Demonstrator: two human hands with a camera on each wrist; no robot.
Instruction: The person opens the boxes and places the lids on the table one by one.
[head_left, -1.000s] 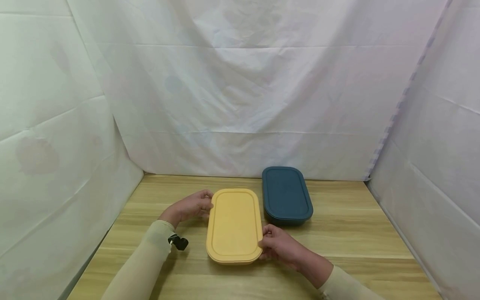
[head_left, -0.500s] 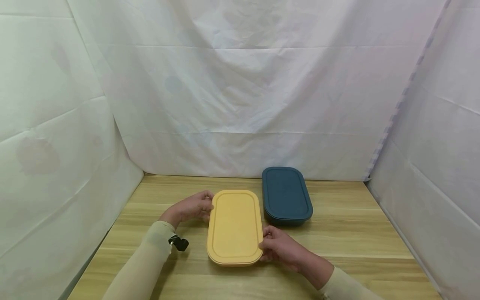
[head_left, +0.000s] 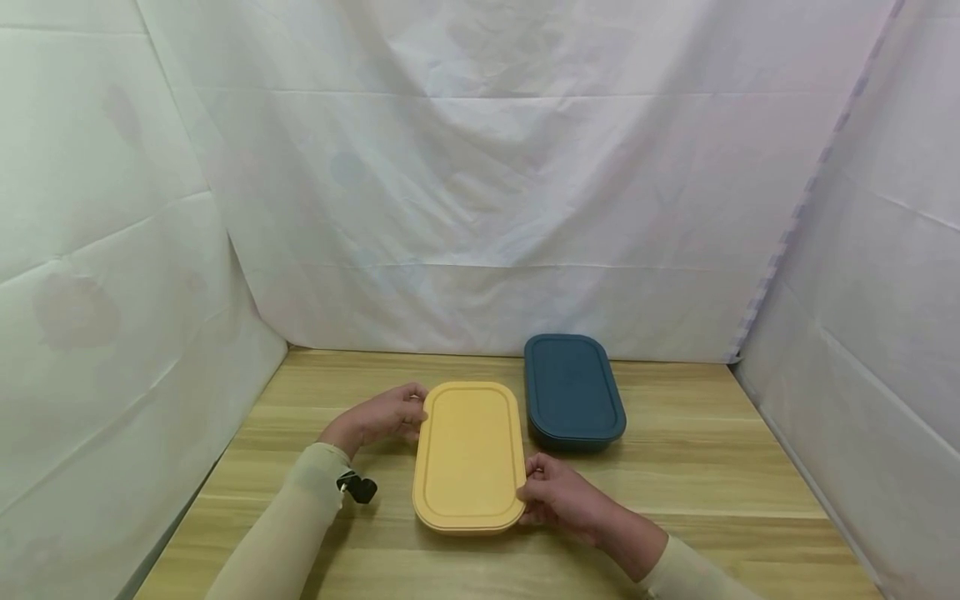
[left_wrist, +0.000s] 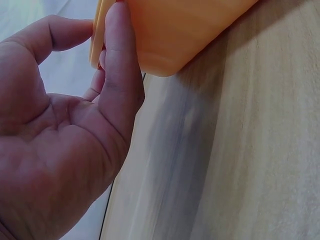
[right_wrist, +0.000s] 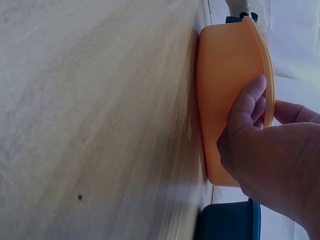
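Note:
A yellow rectangular food container [head_left: 470,458] with its lid on sits between both hands in the head view. My left hand [head_left: 381,415] pinches the lid's rim on the far left side, thumb on top and fingers beneath, as the left wrist view shows at the container's edge [left_wrist: 155,35]. On the near right side my right hand [head_left: 561,498] pinches the same rim. In the right wrist view the thumb presses the lid's top and curled fingers [right_wrist: 247,102] lie under the rim, against the container wall [right_wrist: 220,95]. The undersides of the fingers are partly hidden in the head view.
A dark blue lidded container [head_left: 573,387] stands behind and to the right, close to the yellow one. The wooden table [head_left: 697,467] meets white cloth walls [head_left: 480,208] at the back and sides. A black wrist camera [head_left: 358,487] hangs from the left sleeve.
The yellow container has shifted very slightly toward the near side, with both hands still pinching its rim. The blue container has stayed where it was.

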